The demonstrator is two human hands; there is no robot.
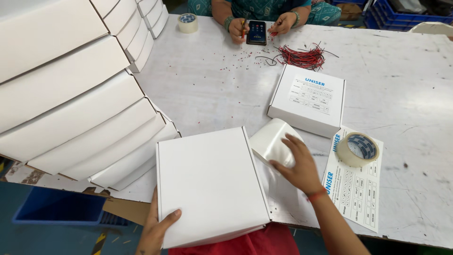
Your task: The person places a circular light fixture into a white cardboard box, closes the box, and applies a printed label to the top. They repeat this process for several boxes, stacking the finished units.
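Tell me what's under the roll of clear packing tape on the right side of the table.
The roll of clear packing tape rests on a white printed label sheet that lies flat on the white table. Whatever print sits beneath the roll is covered.
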